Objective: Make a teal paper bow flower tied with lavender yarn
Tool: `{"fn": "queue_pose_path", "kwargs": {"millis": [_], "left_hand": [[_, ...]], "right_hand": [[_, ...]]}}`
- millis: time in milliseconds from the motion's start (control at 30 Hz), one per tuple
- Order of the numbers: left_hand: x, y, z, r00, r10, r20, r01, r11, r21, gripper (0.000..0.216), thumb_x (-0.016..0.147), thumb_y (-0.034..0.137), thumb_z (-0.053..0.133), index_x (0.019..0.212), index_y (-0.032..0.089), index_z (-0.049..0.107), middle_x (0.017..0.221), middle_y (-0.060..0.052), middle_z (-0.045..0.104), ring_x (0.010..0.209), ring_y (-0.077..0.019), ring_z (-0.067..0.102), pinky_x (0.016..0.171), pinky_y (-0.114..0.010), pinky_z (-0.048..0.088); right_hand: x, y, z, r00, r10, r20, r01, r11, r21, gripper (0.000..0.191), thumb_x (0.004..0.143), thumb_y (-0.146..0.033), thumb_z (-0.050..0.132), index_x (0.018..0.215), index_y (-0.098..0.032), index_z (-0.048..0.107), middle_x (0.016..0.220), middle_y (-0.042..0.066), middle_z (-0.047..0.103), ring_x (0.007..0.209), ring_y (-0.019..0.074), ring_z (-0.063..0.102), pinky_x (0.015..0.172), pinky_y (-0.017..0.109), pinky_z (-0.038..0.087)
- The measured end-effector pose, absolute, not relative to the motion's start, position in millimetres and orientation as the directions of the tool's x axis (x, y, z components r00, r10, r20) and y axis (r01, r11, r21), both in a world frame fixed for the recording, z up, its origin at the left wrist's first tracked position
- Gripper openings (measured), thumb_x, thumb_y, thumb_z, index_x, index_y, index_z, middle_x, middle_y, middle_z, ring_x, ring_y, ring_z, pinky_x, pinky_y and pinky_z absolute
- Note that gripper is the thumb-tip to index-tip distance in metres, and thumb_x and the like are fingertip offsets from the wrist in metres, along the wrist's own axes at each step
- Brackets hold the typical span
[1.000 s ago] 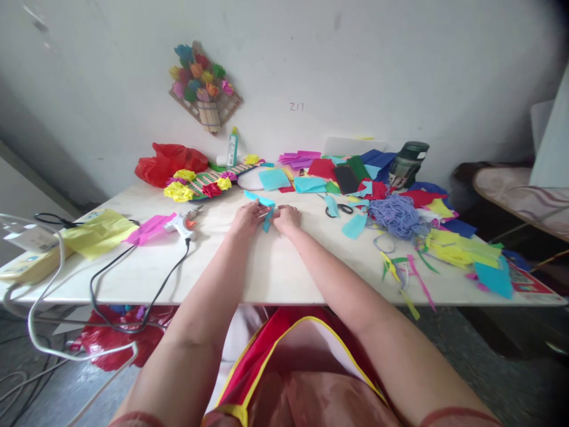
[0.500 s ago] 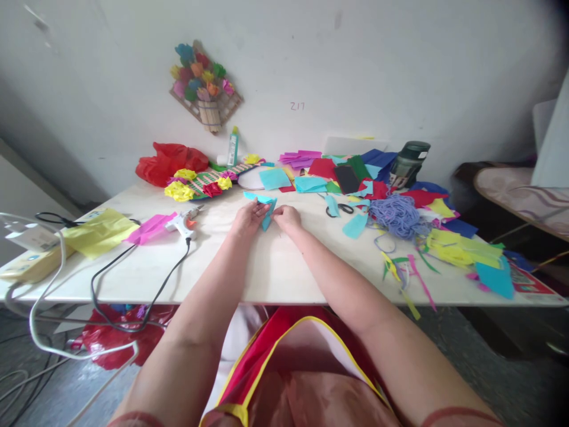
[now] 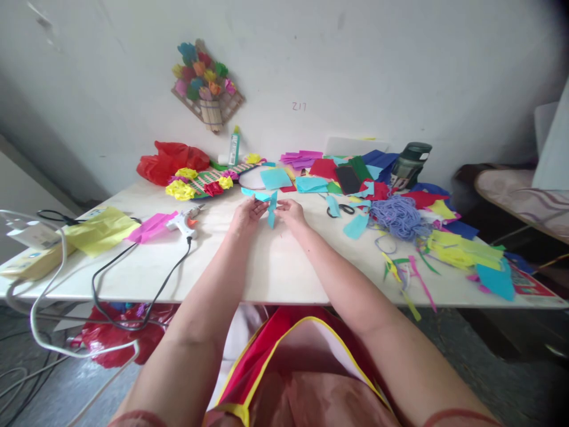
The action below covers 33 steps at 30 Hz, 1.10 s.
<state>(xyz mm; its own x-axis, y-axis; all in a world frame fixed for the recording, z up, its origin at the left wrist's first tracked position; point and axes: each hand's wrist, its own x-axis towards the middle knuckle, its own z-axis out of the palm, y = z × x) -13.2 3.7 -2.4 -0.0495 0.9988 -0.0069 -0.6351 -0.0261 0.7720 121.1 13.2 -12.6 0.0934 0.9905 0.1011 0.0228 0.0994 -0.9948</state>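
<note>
Swung straighter, flimsy-looking blue paper (image 3: 272, 212), best edge-held, is finger-pinched by left hand (image 3: 247, 214) and right hand (image 3: 291, 214) inside worktop edges (image 3: 284, 299).

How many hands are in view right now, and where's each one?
2: the left hand holding the light-blue paper from its left, and the right hand at the paper's right side. Some fingertips may be hidden.

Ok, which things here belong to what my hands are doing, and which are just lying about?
In use:
bright blue paper, in your left hand, right hand at its edge

Seemingly lying about:
white glue gun
tangled lavender yarn
crumpled red plastic bag
dark green lidded bottle
</note>
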Motion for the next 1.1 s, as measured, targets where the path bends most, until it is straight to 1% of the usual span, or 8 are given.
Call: {"fn": "queue_pose_path", "kwargs": {"millis": [100,200,367,467,600,767,967,1100], "left_hand": [[-16.5,3.6,-4.3,-0.032,0.997,0.07,-0.58,-0.076,0.811,0.009,0.08,0.022,0.062,0.075,0.014,0.062,0.074,-0.004,0.069,0.074,-0.0146,0.067,0.09,-0.033,0.047],[-17.2,1.9,-4.9,0.06,0.992,0.107,-0.522,-0.06,0.851,0.01,0.074,0.023,0.067,0.074,0.014,0.064,0.083,-0.006,0.071,0.084,-0.0175,0.067,0.091,-0.035,0.047],[-14.8,-0.2,-5.5,0.175,0.98,0.095,-0.444,-0.008,0.896,0.017,0.066,0.027,0.075,0.071,0.014,0.065,0.079,-0.008,0.072,0.094,-0.0239,0.066,0.089,-0.036,0.046],[-14.1,0.9,-6.9,0.156,0.983,0.094,-0.416,-0.021,0.909,0.018,0.065,0.026,0.076,0.069,0.013,0.065,0.075,-0.009,0.071,0.091,-0.0232,0.067,0.088,-0.035,0.046],[-13.4,1.6,-7.5,0.102,0.989,0.107,-0.403,-0.058,0.914,0.015,0.067,0.024,0.074,0.066,0.012,0.065,0.068,-0.006,0.068,0.083,-0.0195,0.066,0.086,-0.032,0.047],[-11.9,0.0,-4.9,0.075,0.992,0.104,-0.45,-0.06,0.891,0.012,0.07,0.02,0.072,0.066,0.011,0.065,0.065,-0.004,0.067,0.078,-0.0166,0.065,0.087,-0.032,0.047],[-13.8,3.0,-8.2,0.102,0.989,0.109,-0.449,-0.052,0.892,0.017,0.067,0.024,0.077,0.068,0.012,0.064,0.068,-0.004,0.068,0.083,-0.0179,0.067,0.086,-0.031,0.048],[-14.9,4.7,-12.0,0.15,0.983,0.103,-0.368,-0.041,0.929,0.022,0.065,0.029,0.079,0.071,0.012,0.067,0.072,-0.006,0.069,0.074,-0.0161,0.066,0.076,-0.028,0.049]], "right_hand": [[125.3,13.8,-11.9,0.089,0.988,0.127,-0.001,0.128,-0.992,0.025,0.06,-0.008,0.065,0.083,-0.016,0.063,0.067,-0.003,0.066,0.068,0.0126,0.064,0.077,0.028,0.05],[129.1,15.5,-13.7,0.065,0.985,0.16,-0.004,0.161,-0.987,0.024,0.062,-0.008,0.063,0.085,-0.016,0.065,0.066,-0.004,0.066,0.068,0.0118,0.064,0.073,0.025,0.051],[132.3,23.2,-23.1,-0.022,0.969,0.247,0.176,0.247,-0.953,0.028,0.068,-0.013,0.059,0.094,-0.018,0.068,0.072,-0.002,0.069,0.069,0.0134,0.065,0.068,0.026,0.052],[132.0,27.4,-26.4,-0.051,0.955,0.293,0.272,0.295,-0.916,0.03,0.067,-0.012,0.06,0.095,-0.018,0.069,0.077,0.0,0.071,0.075,0.015,0.066,0.073,0.027,0.052],[130.8,25.0,-22.9,-0.015,0.967,0.253,0.258,0.248,-0.934,0.027,0.065,-0.011,0.061,0.091,-0.016,0.069,0.081,0.003,0.072,0.077,0.015,0.067,0.077,0.027,0.051],[131.2,16.4,-19.1,-0.04,0.992,0.116,0.17,0.121,-0.978,0.013,0.069,-0.022,0.061,0.079,-0.016,0.068,0.067,-0.001,0.067,0.06,0.0118,0.06,0.06,0.023,0.048],[135.6,24.4,-23.7,0.002,0.976,0.217,0.233,0.21,-0.95,0.013,0.072,-0.028,0.06,0.073,-0.017,0.066,0.066,-0.001,0.065,0.066,0.0126,0.059,0.063,0.023,0.046],[143.8,31.5,-22.4,0.104,0.962,0.254,0.284,0.216,-0.934,0.014,0.073,-0.03,0.06,0.073,-0.017,0.067,0.07,0.0,0.066,0.071,0.0142,0.061,0.068,0.025,0.047]]}}
